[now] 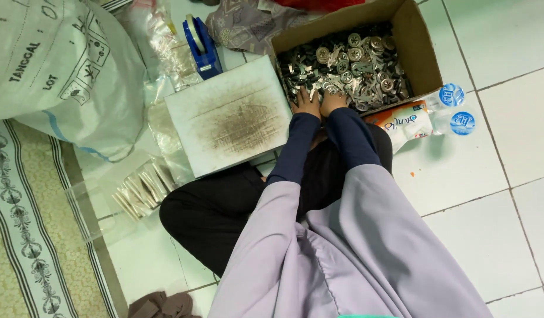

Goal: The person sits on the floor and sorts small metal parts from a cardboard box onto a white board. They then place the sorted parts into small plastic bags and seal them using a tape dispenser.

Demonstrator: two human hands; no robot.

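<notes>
A brown cardboard box (422,44) on the tiled floor holds a heap of small metal parts (348,65), round discs and flat pieces. My left hand (307,103) and my right hand (332,100) rest side by side at the box's near edge, fingers reaching into the parts. Whether the fingers grip any piece is hidden by the heap. Both arms wear dark blue sleeves under a lilac garment. A scuffed white board (231,115) lies just left of the box, beside my left hand.
A blue tape dispenser (201,41) stands behind the board. A large white sack (60,65) fills the upper left. Small clear bags of metal strips (142,188) lie by my knee. Two sealed water cups (454,109) and a snack packet (404,121) sit right of the box.
</notes>
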